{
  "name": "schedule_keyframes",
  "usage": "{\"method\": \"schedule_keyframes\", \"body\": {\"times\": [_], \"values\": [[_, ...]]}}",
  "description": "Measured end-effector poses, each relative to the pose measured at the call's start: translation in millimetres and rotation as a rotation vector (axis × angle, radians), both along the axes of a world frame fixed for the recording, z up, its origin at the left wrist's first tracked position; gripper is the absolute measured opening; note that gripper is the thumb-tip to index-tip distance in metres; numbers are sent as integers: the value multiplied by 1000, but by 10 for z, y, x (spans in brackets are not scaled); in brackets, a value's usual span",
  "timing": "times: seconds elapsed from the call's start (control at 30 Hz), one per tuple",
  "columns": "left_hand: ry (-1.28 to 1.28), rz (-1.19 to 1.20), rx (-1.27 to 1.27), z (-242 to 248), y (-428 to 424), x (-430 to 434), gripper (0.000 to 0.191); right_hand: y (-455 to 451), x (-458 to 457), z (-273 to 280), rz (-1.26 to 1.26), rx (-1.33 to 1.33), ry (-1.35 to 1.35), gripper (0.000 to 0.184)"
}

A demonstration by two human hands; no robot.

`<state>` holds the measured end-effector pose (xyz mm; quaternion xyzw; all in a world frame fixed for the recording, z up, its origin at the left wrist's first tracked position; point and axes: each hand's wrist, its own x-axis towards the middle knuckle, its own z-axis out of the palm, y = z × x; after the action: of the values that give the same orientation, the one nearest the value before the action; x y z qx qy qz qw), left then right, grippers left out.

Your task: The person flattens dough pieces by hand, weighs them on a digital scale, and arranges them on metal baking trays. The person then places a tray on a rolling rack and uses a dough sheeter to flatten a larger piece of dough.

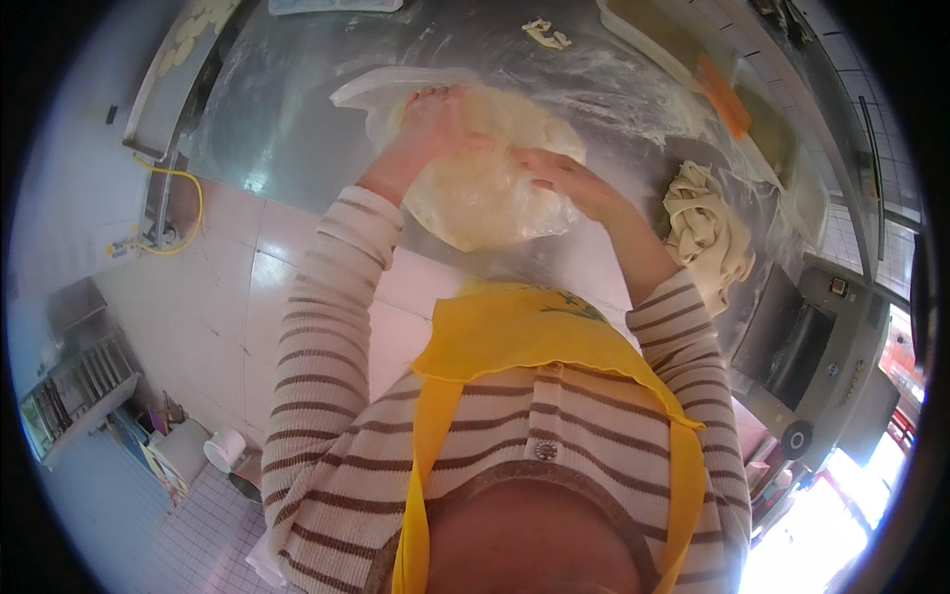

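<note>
A large pale mass, apparently dough, in a clear plastic bag [490, 215] lies near the front edge of the floured metal worktable [297, 111]. My left hand [438, 126] rests flat on the bag's upper left part, thumb spread towards the middle. On the right side of the bag, my right hand [560, 174] touches the plastic with its fingers apart. Loose plastic [393, 78] fans out beyond my left hand. Beside my right forearm sits a heap of twisted dough strips [705, 230]. The underside of the bag is hidden.
Dough scraps [547, 34] lie on the far table. A long plastic bin [660, 44] with an orange scraper-like piece [724, 96] lines the right side. A grey machine [824, 334] stands right. At left are a metal tray [152, 111] with pale round pieces and a yellow hose or cable [199, 200].
</note>
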<state>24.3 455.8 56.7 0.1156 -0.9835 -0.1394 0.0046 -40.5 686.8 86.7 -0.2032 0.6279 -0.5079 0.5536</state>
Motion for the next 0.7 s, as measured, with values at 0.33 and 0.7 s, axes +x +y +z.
{"method": "schedule_keyframes", "body": {"times": [0.33,0.7], "values": [[-406,-151,483,381,-251,-152,39,-243,120,-206,-129,-1,65,60],[-75,59,787,309,-352,846,34,-451,614,-1,4,-23,662,53]]}}
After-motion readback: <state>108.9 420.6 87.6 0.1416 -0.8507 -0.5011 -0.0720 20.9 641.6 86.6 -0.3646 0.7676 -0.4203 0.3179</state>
